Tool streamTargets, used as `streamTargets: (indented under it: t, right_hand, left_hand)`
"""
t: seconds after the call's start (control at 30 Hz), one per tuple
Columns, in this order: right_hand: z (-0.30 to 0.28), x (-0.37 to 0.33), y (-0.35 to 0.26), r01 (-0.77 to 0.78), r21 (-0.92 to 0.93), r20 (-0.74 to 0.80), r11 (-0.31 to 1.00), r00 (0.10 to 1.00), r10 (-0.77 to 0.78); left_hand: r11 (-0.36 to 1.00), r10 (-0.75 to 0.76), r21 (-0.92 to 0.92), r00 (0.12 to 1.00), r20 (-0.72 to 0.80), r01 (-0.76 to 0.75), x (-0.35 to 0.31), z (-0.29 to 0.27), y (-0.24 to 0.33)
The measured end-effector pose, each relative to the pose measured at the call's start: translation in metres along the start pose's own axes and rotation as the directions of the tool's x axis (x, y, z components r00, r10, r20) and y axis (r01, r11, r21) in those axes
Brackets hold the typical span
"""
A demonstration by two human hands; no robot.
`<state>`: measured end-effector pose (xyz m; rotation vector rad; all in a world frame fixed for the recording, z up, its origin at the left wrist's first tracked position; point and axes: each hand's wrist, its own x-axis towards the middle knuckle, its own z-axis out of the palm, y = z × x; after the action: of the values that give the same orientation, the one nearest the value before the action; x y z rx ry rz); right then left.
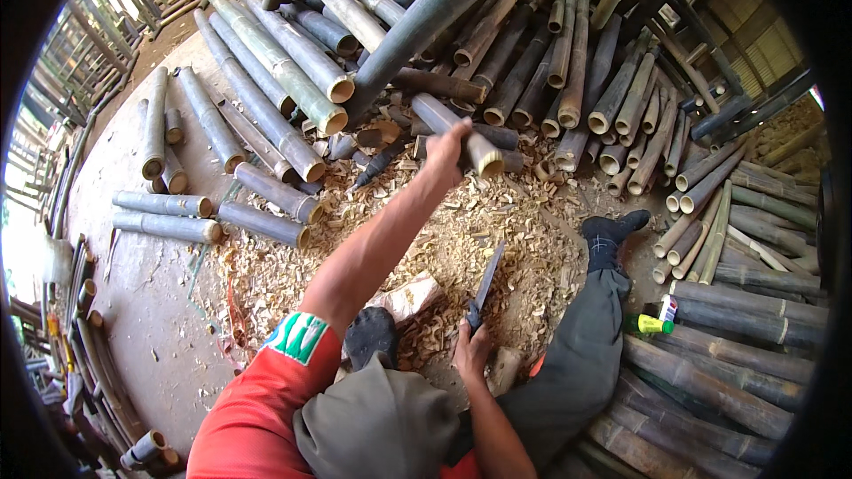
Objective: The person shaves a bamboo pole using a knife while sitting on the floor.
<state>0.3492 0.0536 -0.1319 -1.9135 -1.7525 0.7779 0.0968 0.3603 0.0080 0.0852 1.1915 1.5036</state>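
Observation:
My left hand point(445, 155) stretches far forward, with its fingers wrapped round a short bamboo tube point(432, 113) whose pale cut end points toward me. In my right hand point(471, 351), low in front of me, is a knife point(488, 277); I grip its dark handle and the long blade points up and away. Pale shavings point(444, 229) cover the ground between the two hands. A dark, slim tool point(380, 165) lies left of the held tube. A wooden block point(406, 295) sits beside my left foot.
Long bamboo poles point(306, 49) are stacked ahead, and several short cut lengths point(164, 204) lie to the left. More poles point(710, 372) are piled along my right side, with a small yellow-green container point(652, 324) on them. My right leg point(581, 328) extends forward.

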Motion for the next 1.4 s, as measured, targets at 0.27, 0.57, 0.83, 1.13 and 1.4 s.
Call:
streamTargets:
  t: [0.27, 0.57, 0.83, 1.13, 1.4]
  right_hand:
    - [-0.032, 0.004, -0.040, -0.216, 0.035, 0.127, 0.976, 0.969, 0.210]
    - [-0.034, 0.006, -0.035, -0.225, 0.018, 0.138, 0.974, 0.966, 0.221]
    - [-0.026, 0.004, -0.025, -0.356, 0.140, 0.229, 0.924, 0.920, 0.319]
    - [-0.010, 0.007, 0.000, -0.308, 0.170, 0.192, 0.936, 0.942, 0.275]
    - [-0.013, 0.015, 0.014, -0.282, 0.162, 0.173, 0.945, 0.951, 0.254]
  left_hand:
    - [0.810, 0.431, 0.436, 0.902, 0.013, -0.393, 0.061, -0.024, -0.002]
    - [-0.542, 0.170, 0.700, 0.756, 0.632, -0.464, 0.038, -0.006, -0.002]
    - [-0.431, 0.097, 0.763, 0.816, 0.570, -0.482, 0.028, -0.020, -0.046]
    - [0.724, 0.300, 0.487, 0.859, 0.415, -0.488, -0.092, -0.071, -0.021]
    - [0.976, 0.211, -0.045, 0.977, -0.022, -0.212, -0.146, -0.155, -0.011]
